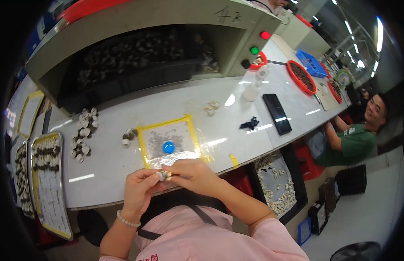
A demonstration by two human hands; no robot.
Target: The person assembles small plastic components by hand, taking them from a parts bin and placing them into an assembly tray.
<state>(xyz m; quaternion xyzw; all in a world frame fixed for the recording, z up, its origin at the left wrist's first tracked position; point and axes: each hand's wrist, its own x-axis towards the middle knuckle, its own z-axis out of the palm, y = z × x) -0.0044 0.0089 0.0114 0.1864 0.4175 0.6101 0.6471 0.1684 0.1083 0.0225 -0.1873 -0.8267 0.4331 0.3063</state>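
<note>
Close to the table's front edge, my left hand [142,188] and my right hand [191,175] meet, both with fingers pinched on a small white-and-grey part [164,175]. Its exact kind is too small to make out. Just beyond them lies a sheet bordered with yellow tape [191,130], marked with grey smudges. A round blue cap [168,147] rests on this sheet. Beside its left border sit a few small white-and-dark parts [129,136]. Farther left is a loose cluster of similar white ring-shaped parts [83,130].
A grey machine housing [154,17] with buttons spans the back. Trays of parts [47,182] stand at left. A black phone [277,114], a clear bottle [250,92] and red bowls [301,77] lie to the right. Below the edge is a bin of white pieces [278,187]. A co-worker [356,141] sits at right.
</note>
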